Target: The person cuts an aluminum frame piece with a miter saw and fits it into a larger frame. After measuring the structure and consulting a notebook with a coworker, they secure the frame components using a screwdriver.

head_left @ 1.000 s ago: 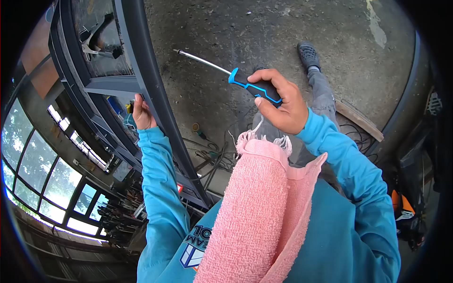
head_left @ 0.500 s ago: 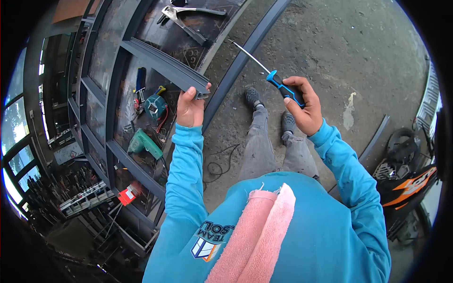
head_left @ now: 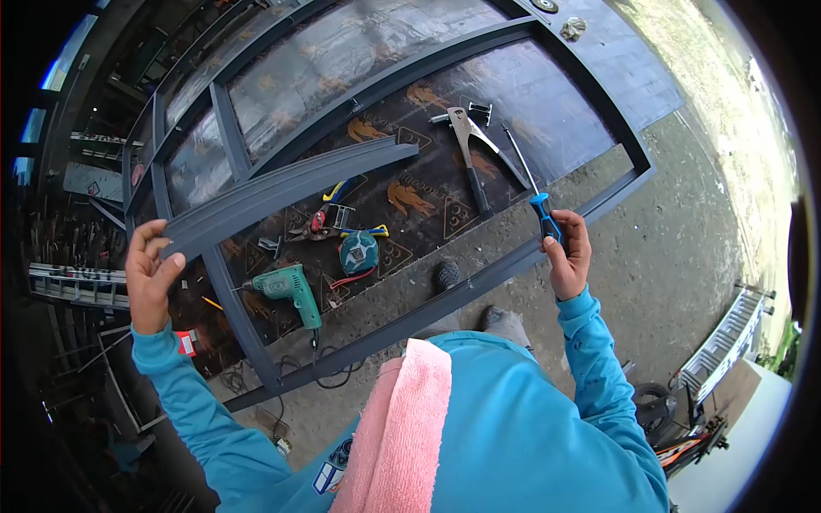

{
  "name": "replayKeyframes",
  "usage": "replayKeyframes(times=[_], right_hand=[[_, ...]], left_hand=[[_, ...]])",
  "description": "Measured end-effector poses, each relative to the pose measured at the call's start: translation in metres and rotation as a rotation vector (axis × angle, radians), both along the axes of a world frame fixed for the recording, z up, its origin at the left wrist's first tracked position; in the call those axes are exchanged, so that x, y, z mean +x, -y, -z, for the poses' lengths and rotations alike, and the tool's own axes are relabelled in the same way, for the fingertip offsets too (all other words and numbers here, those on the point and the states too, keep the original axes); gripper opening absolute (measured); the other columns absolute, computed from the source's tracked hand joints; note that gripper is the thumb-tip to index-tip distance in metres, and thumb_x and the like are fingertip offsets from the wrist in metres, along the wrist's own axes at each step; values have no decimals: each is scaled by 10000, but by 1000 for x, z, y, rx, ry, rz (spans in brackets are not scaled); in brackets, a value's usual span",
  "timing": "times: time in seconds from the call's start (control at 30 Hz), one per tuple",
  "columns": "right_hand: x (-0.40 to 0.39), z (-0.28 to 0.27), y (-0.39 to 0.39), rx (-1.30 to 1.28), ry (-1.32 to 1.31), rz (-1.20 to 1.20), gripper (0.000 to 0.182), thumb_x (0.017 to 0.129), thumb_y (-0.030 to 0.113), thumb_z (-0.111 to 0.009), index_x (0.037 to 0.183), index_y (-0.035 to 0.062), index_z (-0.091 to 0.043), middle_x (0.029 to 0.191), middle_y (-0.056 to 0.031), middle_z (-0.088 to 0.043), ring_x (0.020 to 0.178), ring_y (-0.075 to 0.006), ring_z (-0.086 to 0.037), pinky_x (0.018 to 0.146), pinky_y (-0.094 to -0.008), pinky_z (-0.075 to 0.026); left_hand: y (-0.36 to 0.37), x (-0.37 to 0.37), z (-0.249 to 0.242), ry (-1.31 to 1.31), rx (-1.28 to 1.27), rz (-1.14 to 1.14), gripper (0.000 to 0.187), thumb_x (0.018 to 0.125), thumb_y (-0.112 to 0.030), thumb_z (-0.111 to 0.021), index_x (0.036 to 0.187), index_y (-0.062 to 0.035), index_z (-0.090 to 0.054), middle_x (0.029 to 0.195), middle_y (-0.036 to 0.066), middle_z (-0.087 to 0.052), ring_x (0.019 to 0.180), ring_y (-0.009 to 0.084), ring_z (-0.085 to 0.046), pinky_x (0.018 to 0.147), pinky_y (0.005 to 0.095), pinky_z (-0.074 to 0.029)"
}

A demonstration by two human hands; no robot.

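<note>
My left hand point(head_left: 152, 275) is closed around the near-left end of a dark grey metal profile point(head_left: 291, 183). The profile slants up to the right above the table, its far end free. In my right hand point(head_left: 568, 255) is a screwdriver point(head_left: 548, 215) with a blue and black handle, its thin shaft pointing up and left. Just left of the shaft, a hand riveter point(head_left: 469, 147) with long handles lies on the dark board. Below the profile lie a green power drill point(head_left: 286, 289), a teal tape measure point(head_left: 359, 254) and red-handled snips point(head_left: 315, 226).
A large grey metal frame point(head_left: 462, 295) lies across the dark, printed tabletop point(head_left: 410, 235), and its near bar passes in front of my legs. A drill cord point(head_left: 329, 380) loops near the floor. On the right, a ladder point(head_left: 727, 342) lies beside a black tyre-like thing point(head_left: 654, 406).
The view has turned, showing more of the frame. My left hand has moved left with the profile, which now slants the other way. My right hand still holds the screwdriver, pointing up more steeply.
</note>
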State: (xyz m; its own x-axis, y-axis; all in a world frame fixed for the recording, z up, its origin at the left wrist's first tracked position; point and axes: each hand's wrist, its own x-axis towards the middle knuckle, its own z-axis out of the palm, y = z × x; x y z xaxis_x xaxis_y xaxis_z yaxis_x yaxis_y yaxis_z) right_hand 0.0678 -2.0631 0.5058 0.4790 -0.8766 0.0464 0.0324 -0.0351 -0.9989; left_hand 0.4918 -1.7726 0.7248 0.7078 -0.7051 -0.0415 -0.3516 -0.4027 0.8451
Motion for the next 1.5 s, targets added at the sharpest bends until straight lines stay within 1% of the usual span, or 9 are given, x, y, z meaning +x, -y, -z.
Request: replayKeyframes(times=[0.1, 0.17, 0.23, 0.27, 0.3, 0.37, 0.47, 0.73, 1.5], right_hand=[[14, -7, 12, -26, -1, 16, 365, 836, 59, -562, 1191, 39, -483, 1024, -35, -540, 843, -83, -503, 753, -226, -423], [13, -5, 15, -18, 1, 32, 364, 834, 59, -564, 1188, 38, -486, 1013, -34, -540, 839, -83, -502, 751, -224, -422], [8, -5, 15, -21, -2, 69, 366, 829, 58, -567, 1186, 36, -489, 1001, -35, -541, 826, -80, -504, 740, -220, -427], [3, -4, 13, -29, -8, 86, 366, 830, 59, -568, 1186, 35, -488, 999, -36, -543, 822, -80, -505, 735, -221, -430], [-3, -5, 13, -39, -18, 106, 366, 831, 59, -569, 1186, 34, -487, 997, -37, -544, 818, -81, -507, 731, -221, -433], [-17, -12, 7, -54, -41, 163, 361, 839, 61, -567, 1190, 29, -488, 993, -43, -551, 802, -86, -520, 702, -227, -446], [-41, -7, 9, -72, -39, 226, 362, 846, 57, -559, 1198, 20, -483, 996, -54, -557, 787, -94, -538, 681, -230, -452], [-56, 14, 12, -13, -71, 176, 369, 860, 78, -546, 1217, 30, -465, 1014, -75, -564, 776, -119, -560, 663, -252, -466], [-140, 23, 5, 43, -96, -6, 367, 838, 18, -550, 1198, 19, -480, 975, -49, -550, 788, -84, -530, 682, -225, -462]], left_hand=[[78, 13, 0, 188, -557, 81, 530, 844, -63, -595, 1320, -20, -366, 1127, 145, -587, 1035, 194, -583, 982, 335, -426], [129, 29, 68, 217, -809, 139, 539, 818, -52, -664, 1292, -30, -409, 1110, 95, -572, 1020, 178, -556, 965, 336, -392], [191, 12, 171, 39, -688, 38, 569, 715, -74, -790, 1194, -22, -487, 1094, 67, -561, 1003, 163, -546, 926, 324, -399], [229, -12, 223, -78, -811, -22, 438, 670, -123, -850, 1009, -26, -591, 956, 32, -615, 880, 137, -566, 820, 294, -447], [246, -21, 264, -64, -701, -45, 444, 702, -171, -836, 1034, -18, -584, 983, 48, -620, 878, 148, -576, 790, 301, -455], [258, -36, 255, -287, -357, -109, 418, 741, -211, -808, 1032, -11, -584, 960, 50, -622, 848, 156, -580, 767, 304, -458], [252, -98, 220, -475, -822, -233, 416, 786, -198, -759, 1081, -7, -538, 967, 53, -594, 845, 146, -560, 758, 282, -450], [173, -199, 288, -753, -375, -217, 413, 749, -197, -783, 1007, 13, -538, 917, 74, -623, 781, 126, -593, 725, 276, -491], [214, -195, 371, -702, -307, -465, 432, 694, -273, -811, 958, 9, -619, 882, 88, -643, 760, 173, -617, 690, 303, -501]])
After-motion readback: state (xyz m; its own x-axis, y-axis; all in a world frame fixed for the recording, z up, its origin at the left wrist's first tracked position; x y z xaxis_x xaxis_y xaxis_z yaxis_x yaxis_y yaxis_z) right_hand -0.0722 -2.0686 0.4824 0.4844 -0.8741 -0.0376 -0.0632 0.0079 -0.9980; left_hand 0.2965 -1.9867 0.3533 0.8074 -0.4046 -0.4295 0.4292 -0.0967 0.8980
